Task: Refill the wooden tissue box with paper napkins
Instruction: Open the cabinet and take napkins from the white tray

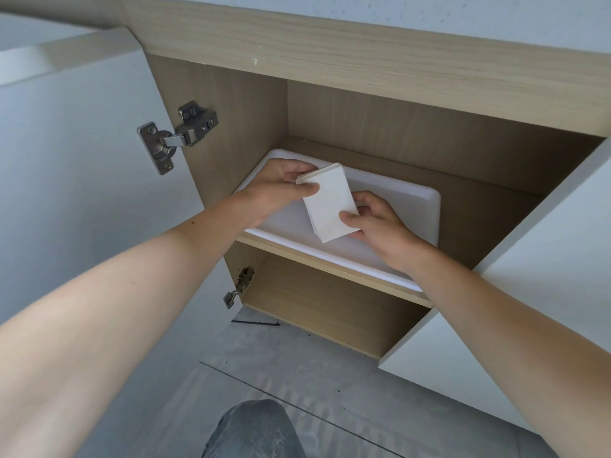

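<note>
A stack of white paper napkins (329, 204) is held above a white plastic bin (426, 213) on the cabinet's upper shelf. My left hand (281, 190) grips the stack's upper left corner, thumb on top. My right hand (380, 219) pinches its lower right corner between thumb and fingers. The wooden tissue box is not in view.
The wooden cabinet (363, 61) stands with both white doors open, the left door (82, 176) on metal hinges (178, 135) and the right door (545, 276) beside my right arm. An empty lower compartment (330, 312) lies under the shelf. My knee (258, 431) shows over the grey tiled floor.
</note>
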